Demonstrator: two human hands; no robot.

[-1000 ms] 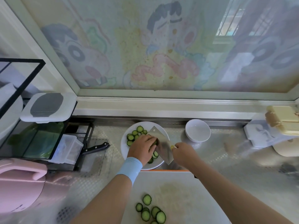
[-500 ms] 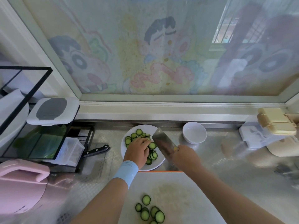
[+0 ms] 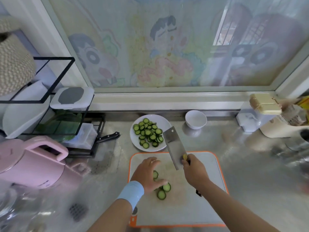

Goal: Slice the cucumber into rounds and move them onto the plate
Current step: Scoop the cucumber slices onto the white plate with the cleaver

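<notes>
Steel counter (image 3: 250, 181) fills the foreground, with a round drain (image 3: 77, 211) at the near left. A white board (image 3: 209, 164) with an orange rim lies nearest, in the middle. Over its left half is the left hand (image 3: 147, 174), a pale blue wristband (image 3: 131, 193) on the wrist. Its fingers are straight and spread, palm down, grasping nothing. The thumb lies across a few loose rounds (image 3: 163, 190) of cucumber on the board, and others are half hidden under the palm. Whether the palm touches them cannot be told.

Just right of it, the right hand (image 3: 194, 173) has its fingers wrapped round the handle of a cleaver (image 3: 173, 144). The broad blade points away and to the left, and its far corner overlaps the right edge of the plate (image 3: 135, 143).

That white plate sits on the counter just beyond the board and carries most of the cucumber as plated rounds (image 3: 148, 133), heaped and overlapping. A small white bowl (image 3: 195, 118) stands behind and to its right, apart from it.

At the left are a pink kettle (image 3: 33, 163), a black wire rack (image 3: 50, 81) and a black knife handle (image 3: 108, 137) poking out near the plate. Behind everything, a window (image 3: 167, 47) is covered with faded cartoon figures.
</notes>
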